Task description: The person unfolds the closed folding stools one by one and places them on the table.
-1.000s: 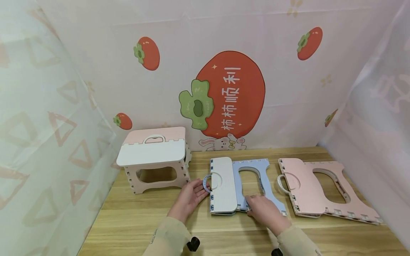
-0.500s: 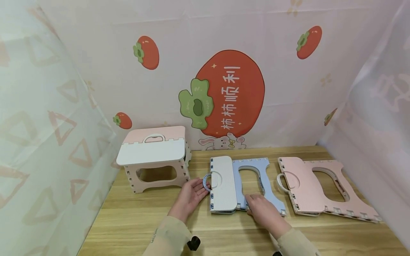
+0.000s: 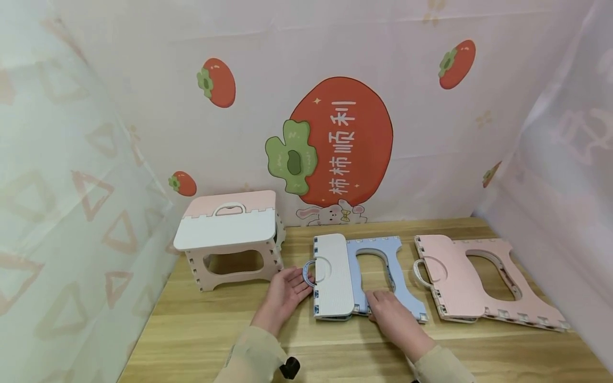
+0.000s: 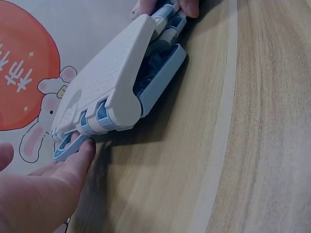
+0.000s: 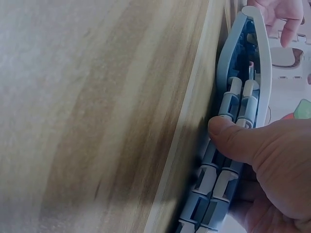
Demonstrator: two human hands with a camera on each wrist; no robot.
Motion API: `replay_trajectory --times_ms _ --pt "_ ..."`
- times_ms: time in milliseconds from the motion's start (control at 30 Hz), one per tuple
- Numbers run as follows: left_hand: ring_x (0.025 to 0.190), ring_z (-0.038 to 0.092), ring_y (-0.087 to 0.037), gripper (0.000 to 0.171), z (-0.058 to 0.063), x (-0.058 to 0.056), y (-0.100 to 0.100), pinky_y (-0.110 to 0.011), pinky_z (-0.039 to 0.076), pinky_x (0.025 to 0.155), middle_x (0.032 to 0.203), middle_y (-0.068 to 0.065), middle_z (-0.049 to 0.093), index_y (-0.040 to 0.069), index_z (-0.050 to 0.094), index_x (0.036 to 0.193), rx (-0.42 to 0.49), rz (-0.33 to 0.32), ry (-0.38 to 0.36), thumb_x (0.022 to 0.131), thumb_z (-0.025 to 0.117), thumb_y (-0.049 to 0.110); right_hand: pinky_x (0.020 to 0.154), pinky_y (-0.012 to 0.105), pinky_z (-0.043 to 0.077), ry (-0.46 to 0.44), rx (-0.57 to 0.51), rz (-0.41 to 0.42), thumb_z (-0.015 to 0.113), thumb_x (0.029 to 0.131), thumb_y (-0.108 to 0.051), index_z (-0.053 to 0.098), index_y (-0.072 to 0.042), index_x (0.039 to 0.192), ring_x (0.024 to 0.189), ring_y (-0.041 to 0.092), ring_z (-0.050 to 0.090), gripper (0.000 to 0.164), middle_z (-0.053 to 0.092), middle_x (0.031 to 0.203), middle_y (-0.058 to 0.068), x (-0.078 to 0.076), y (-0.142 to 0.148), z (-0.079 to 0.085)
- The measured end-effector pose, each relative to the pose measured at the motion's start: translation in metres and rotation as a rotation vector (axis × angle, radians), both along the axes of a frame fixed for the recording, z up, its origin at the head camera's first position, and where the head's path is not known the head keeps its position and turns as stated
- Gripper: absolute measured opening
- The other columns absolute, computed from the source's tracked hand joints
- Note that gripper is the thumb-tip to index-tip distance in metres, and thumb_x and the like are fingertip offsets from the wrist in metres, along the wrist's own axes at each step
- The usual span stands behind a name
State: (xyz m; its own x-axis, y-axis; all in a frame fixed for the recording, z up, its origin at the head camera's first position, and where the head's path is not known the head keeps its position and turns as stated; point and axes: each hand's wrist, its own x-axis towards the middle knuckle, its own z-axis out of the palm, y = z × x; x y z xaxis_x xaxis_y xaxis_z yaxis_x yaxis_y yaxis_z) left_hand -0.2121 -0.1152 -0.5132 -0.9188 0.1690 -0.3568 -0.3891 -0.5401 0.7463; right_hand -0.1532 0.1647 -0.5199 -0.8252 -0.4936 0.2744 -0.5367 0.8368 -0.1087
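A folded white-and-blue folding stool (image 3: 335, 290) lies on the table in the middle of the head view. My right hand (image 3: 394, 319) grips the near edge of its blue leg panel. In the right wrist view, the thumb (image 5: 228, 141) presses on the hinged edge while the other fingers are partly hidden behind the panel. My left hand (image 3: 283, 292) lies palm up at the stool's blue carry handle (image 3: 308, 273). Its fingers (image 4: 80, 158) are nearly straight and touch the handle from below in the left wrist view.
An unfolded pink-and-white folding stool (image 3: 230, 229) stands upright at the left, near my left hand. To the right lies a folded pink stool (image 3: 460, 282). Behind the wooden table (image 3: 215, 340) hangs a cloth (image 3: 407, 32) printed with persimmons, and cloth also encloses both sides.
Both hands and the stools keep their places. Only the head view has shifted very slightly.
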Motion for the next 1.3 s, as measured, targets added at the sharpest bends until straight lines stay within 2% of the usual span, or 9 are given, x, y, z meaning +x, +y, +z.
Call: replay_trajectory --times_ms 167,400,600,700,967,1300 --pt "0.127 0.058 -0.038 0.049 0.001 0.002 -0.002 -0.053 0.036 0.119 0.138 -0.031 0.053 -0.014 0.035 0.141 0.015 0.014 0.018 0.108 0.037 0.022 0.081 0.044 0.057 0.042 0.005 0.016 0.087 0.079 -0.013 0.061 0.000 0.109 0.088 0.030 0.065 0.042 0.061 0.089 0.009 0.002 0.000 0.000" --pt "0.127 0.059 -0.039 0.048 0.006 0.003 -0.002 -0.053 0.036 0.119 0.129 -0.026 0.063 -0.014 0.037 0.140 0.033 0.018 0.051 0.108 0.038 0.022 0.089 0.045 0.056 0.048 -0.015 0.020 0.083 0.084 -0.011 0.059 0.002 0.120 0.098 0.032 0.064 0.045 0.064 0.100 0.013 0.004 0.002 -0.002" --pt "0.134 0.052 -0.044 0.051 0.012 0.006 -0.002 -0.052 0.038 0.118 0.139 -0.032 0.054 -0.015 0.036 0.144 0.015 0.020 0.069 0.108 0.037 0.022 0.092 0.045 0.056 0.049 -0.044 0.022 0.082 0.085 -0.012 0.059 0.002 0.125 0.103 0.031 0.063 0.049 0.063 0.105 0.012 0.005 0.005 -0.002" --pt "0.133 0.054 -0.043 0.053 0.015 0.006 -0.002 -0.051 0.040 0.116 0.143 -0.035 0.050 -0.015 0.036 0.145 0.007 0.017 0.089 0.108 0.035 0.022 0.092 0.045 0.056 0.069 -0.065 0.034 0.083 0.084 -0.011 0.059 0.003 0.126 0.103 0.032 0.063 0.051 0.064 0.106 0.013 0.005 0.006 -0.001" --pt "0.124 0.063 -0.039 0.051 0.019 0.006 -0.003 -0.049 0.046 0.112 0.136 -0.033 0.058 -0.017 0.040 0.142 0.030 0.017 0.137 0.108 0.034 0.021 0.091 0.044 0.057 0.115 -0.103 0.050 0.084 0.083 -0.011 0.059 0.005 0.127 0.104 0.031 0.064 0.054 0.064 0.108 0.013 0.006 0.009 -0.002" --pt "0.127 0.060 -0.041 0.052 0.031 0.008 -0.001 -0.047 0.047 0.110 0.138 -0.033 0.057 -0.016 0.039 0.143 0.054 0.014 0.161 0.109 0.033 0.022 0.093 0.046 0.057 0.195 -0.133 0.060 0.085 0.080 -0.009 0.059 0.007 0.129 0.108 0.034 0.064 0.058 0.064 0.113 0.016 0.008 0.011 -0.003"
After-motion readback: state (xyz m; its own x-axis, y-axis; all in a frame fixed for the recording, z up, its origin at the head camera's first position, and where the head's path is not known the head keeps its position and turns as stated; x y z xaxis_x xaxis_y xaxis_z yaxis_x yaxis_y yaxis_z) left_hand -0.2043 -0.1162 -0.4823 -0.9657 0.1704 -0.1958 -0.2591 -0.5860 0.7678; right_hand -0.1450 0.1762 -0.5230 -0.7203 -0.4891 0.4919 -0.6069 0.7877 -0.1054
